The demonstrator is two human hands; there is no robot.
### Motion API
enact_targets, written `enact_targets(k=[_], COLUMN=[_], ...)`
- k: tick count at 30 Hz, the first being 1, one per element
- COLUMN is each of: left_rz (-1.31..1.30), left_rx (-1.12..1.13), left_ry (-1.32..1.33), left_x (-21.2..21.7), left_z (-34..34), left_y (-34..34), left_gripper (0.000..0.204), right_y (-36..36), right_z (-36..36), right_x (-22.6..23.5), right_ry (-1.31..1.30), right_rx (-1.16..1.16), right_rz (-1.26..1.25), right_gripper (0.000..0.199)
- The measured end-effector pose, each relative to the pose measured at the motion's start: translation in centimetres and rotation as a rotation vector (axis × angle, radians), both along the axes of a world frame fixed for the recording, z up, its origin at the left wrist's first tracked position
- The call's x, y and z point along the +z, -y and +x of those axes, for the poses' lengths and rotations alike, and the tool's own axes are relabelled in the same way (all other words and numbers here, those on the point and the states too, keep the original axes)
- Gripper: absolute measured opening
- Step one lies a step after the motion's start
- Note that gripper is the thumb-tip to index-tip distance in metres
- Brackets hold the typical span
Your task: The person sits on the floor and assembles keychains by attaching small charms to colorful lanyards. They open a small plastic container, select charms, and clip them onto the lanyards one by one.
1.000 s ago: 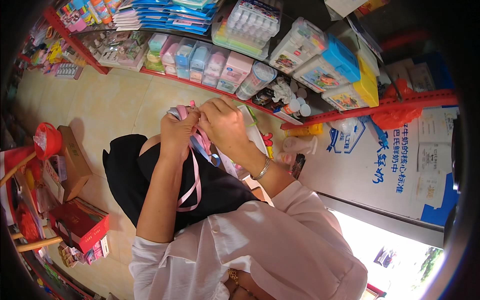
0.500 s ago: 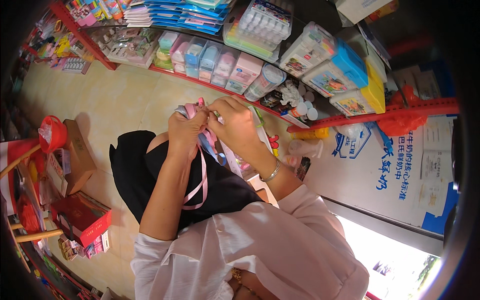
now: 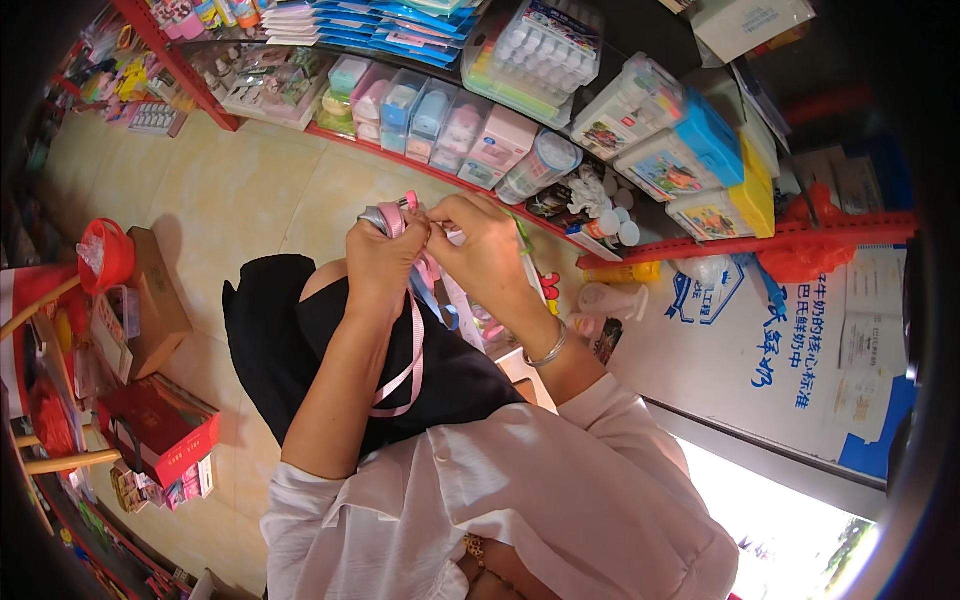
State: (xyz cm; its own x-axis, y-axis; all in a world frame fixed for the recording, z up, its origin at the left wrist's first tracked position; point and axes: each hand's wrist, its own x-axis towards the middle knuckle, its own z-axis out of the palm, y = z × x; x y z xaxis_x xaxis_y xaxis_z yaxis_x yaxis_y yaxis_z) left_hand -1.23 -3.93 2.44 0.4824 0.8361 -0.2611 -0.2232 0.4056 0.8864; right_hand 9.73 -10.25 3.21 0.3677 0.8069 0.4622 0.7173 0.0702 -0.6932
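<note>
Left hand: the left hand (image 3: 385,255) is held up in front of the chest, fingers curled into a closed grip around a small roll of pale pink satin ribbon (image 3: 392,217) whose top shows above the knuckles.
Right hand: the right hand (image 3: 487,245) meets the left one, thumb and fingertips pinched shut on the ribbon's free end just beside the roll; a thin silver bangle (image 3: 548,352) circles its wrist.
Ribbon: it sits between the two hands, and a long loop of it hangs down the near side of the left forearm over the black garment (image 3: 300,350) covering the lap. A strip of blue ribbon (image 3: 432,300) dangles under the hands too.
Handling: I judge the ribbon light, limp and slick, likely to slide through loose fingers and twist; a fingertip pinch close to the end, with the roll held snug in the other palm, looks like the best hold.
Surroundings: far from the hands, a red metal shelf (image 3: 440,172) carries pastel plastic boxes (image 3: 440,115); to the left on the beige tiled floor (image 3: 230,190) lie a brown cardboard box (image 3: 155,300) and a red box (image 3: 160,430).
</note>
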Motion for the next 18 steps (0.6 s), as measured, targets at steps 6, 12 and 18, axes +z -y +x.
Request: enact_targets(k=[6, 12, 18], left_rz=[0.072, 0.090, 0.122], left_rx=[-0.015, 0.014, 0.019], left_ry=[-0.009, -0.009, -0.057], left_x=[0.17, 0.45, 0.65], left_z=[-0.11, 0.00, 0.01], left_y=[0.17, 0.35, 0.25], left_gripper=[0.009, 0.006, 0.004], right_y=[-0.03, -0.07, -0.04], right_z=[-0.08, -0.26, -0.66], right_x=[0.01, -0.33, -0.60], right_ry=[0.118, 0.169, 0.212], right_rx=[-0.005, -0.014, -0.035], right_rz=[0.039, 0.084, 0.112], right_gripper=[0.012, 0.013, 0.017])
